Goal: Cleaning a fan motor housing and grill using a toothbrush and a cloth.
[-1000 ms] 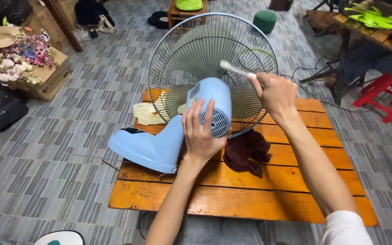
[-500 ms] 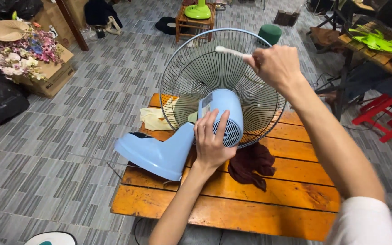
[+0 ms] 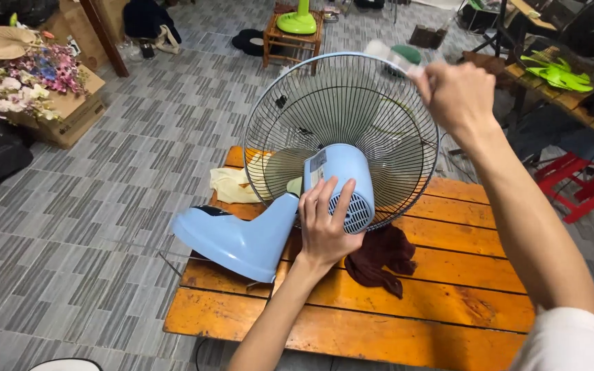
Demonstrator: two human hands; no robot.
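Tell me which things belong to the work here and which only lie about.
In use: light blue electric fan with wire grille, held by left hand; white brush in right hand.
Lying about: dark brown cloth, pale yellow cloth, orange wooden table.

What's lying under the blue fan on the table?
A dark brown cloth and a pale yellow cloth show beneath the fan; whatever lies directly under its motor housing is covered.
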